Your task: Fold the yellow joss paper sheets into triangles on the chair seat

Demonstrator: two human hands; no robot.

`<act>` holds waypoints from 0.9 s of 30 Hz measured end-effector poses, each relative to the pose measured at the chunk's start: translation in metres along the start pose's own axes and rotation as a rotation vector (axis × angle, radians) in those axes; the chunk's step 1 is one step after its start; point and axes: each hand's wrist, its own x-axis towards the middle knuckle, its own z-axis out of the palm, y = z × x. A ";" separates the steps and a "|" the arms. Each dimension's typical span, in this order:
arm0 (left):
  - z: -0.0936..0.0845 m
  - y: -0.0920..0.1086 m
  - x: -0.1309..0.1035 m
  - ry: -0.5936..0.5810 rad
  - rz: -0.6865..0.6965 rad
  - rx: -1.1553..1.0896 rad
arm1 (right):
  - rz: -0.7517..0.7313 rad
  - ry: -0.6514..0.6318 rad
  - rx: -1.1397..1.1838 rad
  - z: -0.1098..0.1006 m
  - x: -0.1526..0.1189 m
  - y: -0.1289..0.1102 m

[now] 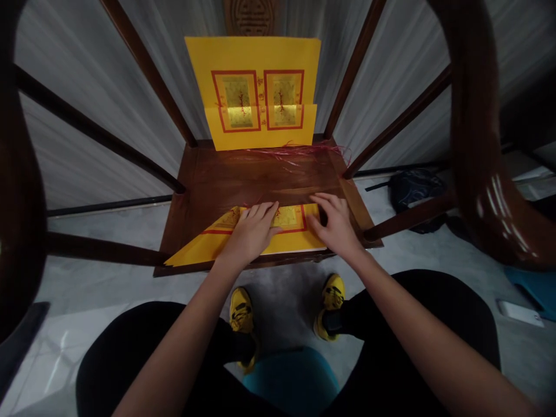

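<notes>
A sheet of yellow joss paper (208, 246), printed with red frames and gold panels, lies folded along the front of the wooden chair seat (269, 179). Its left end tapers to a slanted point. My left hand (251, 230) rests flat on the middle of this paper, fingers stretched out and partly covering a gold panel. At the paper's right end is my right hand (335, 223), its thumb and forefinger apart with a dark gap between them. Behind, more yellow joss paper (262, 139) leans upright against the chair back, two red-framed gold panels facing me.
Thin red strings (299, 152) lie loose at the back of the seat. Curved armrests (473, 116) and slanted rods (391, 121) enclose the seat on both sides. A dark bag (414, 194) and a white phone-like object (520, 313) lie on the floor at right.
</notes>
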 end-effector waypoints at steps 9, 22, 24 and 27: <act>-0.011 -0.002 0.009 -0.003 -0.010 -0.096 | -0.005 0.005 -0.046 -0.016 -0.010 0.018; -0.011 0.000 0.010 0.018 0.140 -0.133 | -0.077 -0.259 0.413 -0.025 -0.012 0.002; -0.009 -0.003 0.009 0.005 0.188 -0.112 | -0.089 -0.282 0.389 -0.022 -0.012 0.004; -0.007 -0.005 0.007 -0.015 0.200 -0.110 | -0.090 -0.239 0.310 -0.018 -0.013 0.008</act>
